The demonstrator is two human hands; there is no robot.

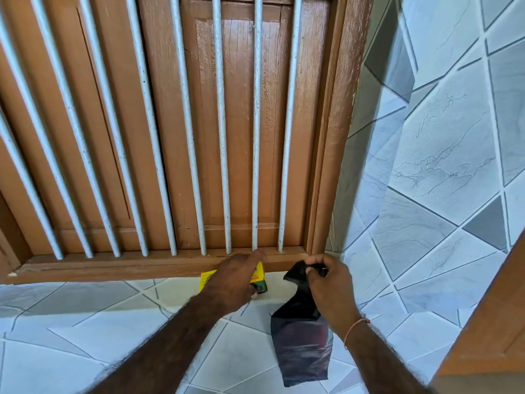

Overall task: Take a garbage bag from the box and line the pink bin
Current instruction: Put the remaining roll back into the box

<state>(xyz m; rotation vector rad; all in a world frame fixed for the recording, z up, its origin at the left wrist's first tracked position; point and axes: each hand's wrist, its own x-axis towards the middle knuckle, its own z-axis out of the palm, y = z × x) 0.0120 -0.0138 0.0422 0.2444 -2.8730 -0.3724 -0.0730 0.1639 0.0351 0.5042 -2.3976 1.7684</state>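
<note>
Head view: black bag [302,345] is pinched in right hand [326,282]; yellow box [206,278] is covered by left hand [235,280], grip can't be told.

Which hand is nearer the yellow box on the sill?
Left. The left hand lies over the yellow box, covering most of it; the right hand is off to its right, gripping the black bag.

left hand [235,280]: bare, sleeveless | right hand [331,288]: thin orange wrist string [355,328]

A yellow box [206,278] with a green end, a glossy black garbage bag [301,342], brown wood behind white bars [224,137], and grey-veined tiles [443,155] are seen.
</note>
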